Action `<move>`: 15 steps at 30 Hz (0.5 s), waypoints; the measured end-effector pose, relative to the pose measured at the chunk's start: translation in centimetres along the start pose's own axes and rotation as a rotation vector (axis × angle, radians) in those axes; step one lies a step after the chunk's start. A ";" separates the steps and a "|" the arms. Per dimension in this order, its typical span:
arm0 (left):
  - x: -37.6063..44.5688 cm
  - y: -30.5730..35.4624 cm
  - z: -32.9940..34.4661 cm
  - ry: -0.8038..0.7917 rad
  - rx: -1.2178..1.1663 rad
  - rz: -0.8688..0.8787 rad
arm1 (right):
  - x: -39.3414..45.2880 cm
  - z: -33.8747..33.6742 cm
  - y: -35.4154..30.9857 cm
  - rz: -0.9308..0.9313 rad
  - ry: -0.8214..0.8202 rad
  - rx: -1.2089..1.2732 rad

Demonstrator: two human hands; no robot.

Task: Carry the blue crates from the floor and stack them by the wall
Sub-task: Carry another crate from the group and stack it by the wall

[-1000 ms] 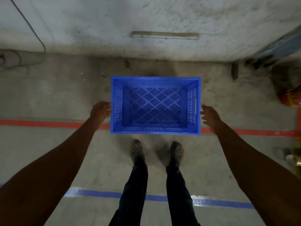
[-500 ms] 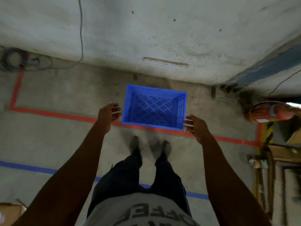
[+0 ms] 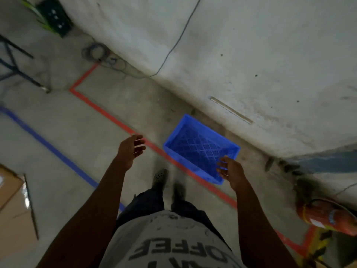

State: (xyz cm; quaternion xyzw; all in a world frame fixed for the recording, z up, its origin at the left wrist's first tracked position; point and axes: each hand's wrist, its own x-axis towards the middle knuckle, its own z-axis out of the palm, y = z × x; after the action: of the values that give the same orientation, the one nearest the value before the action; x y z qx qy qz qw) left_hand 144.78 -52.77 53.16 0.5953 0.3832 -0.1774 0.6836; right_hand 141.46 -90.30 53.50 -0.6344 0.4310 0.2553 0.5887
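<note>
The blue crate [image 3: 201,149] sits empty and open side up on the floor [image 3: 81,144] near the foot of the wall [image 3: 251,55], its near edge over the red tape line [image 3: 119,120]. Both hands are off it and hold nothing: the right hand [image 3: 230,171] hovers over its near right corner with fingers loosely spread, and the left hand [image 3: 131,149] hangs open well apart to its left. As I judge it, this crate is placed and the step in hand is to fetch another, which would go best by turning away cleanly, minding the orange cylinder [image 3: 328,215] lying to the right, and later lowering the next crate squarely, rim to rim, onto this one.
</note>
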 end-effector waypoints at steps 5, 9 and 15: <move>-5.1 -5.9 -6.7 0.179 -0.185 -0.044 | 0.1 3.9 -1.0 -0.061 -0.120 -0.180; -10.5 -11.4 -11.9 0.353 -0.391 -0.041 | -1.8 9.4 -0.4 -0.103 -0.282 -0.375; -20.3 -20.9 -20.1 0.600 -0.750 -0.026 | -7.6 20.0 2.9 -0.205 -0.485 -0.686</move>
State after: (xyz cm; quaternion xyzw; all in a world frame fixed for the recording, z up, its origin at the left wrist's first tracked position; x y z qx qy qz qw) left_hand 110.84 -42.75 53.97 0.3277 0.6086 0.1445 0.7081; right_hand 138.90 -68.87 54.71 -0.7545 0.1048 0.4657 0.4504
